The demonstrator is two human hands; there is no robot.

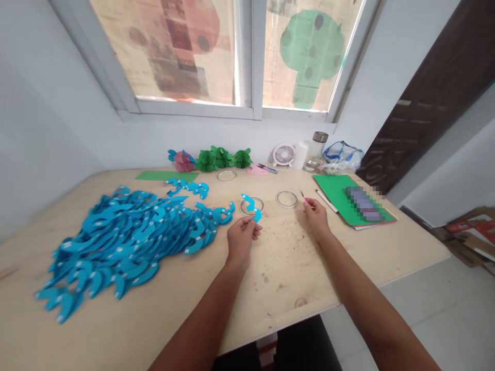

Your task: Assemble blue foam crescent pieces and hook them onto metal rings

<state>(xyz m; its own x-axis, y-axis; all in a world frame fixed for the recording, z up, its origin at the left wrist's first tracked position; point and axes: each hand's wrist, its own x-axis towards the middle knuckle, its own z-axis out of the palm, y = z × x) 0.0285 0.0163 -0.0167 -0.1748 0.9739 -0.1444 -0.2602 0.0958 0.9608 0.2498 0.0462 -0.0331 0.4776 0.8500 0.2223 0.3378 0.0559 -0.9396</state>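
Left hand (242,238) pinching blue strip (250,205), right hand (316,214) gripping tweezers (304,199), inside table's (278,278) near edge. Presumably I'm working this strip; next is likely calling for bringing tweezers close.

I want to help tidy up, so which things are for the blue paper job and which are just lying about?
Likely for the job:
blue curved piece, in the left hand
thin pointed tool, in the right hand
pile of blue pieces
perhaps two nearby rings

Probably just lying about:
small fan
bottle
pen
green sheet
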